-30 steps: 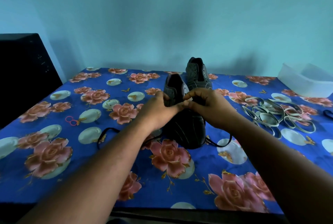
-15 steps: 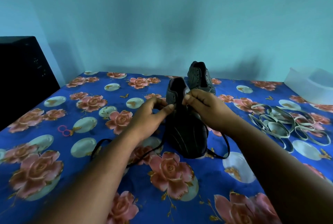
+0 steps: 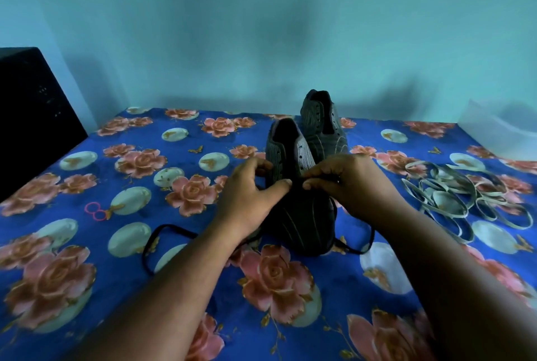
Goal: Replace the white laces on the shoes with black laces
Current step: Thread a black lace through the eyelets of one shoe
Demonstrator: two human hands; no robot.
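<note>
The near shoe (image 3: 299,209) stands toe toward the camera on the flowered surface (image 3: 87,244), the second shoe (image 3: 322,125) just behind it. The left hand (image 3: 250,200) grips the near shoe's left side, thumb on its tongue. The right hand (image 3: 348,183) pinches the black lace (image 3: 162,241), whose ends trail on both sides. White laces (image 3: 453,195) lie coiled at right.

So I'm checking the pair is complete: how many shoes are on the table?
2: the near shoe between both hands, the far shoe just behind it. None seems hidden.
</note>
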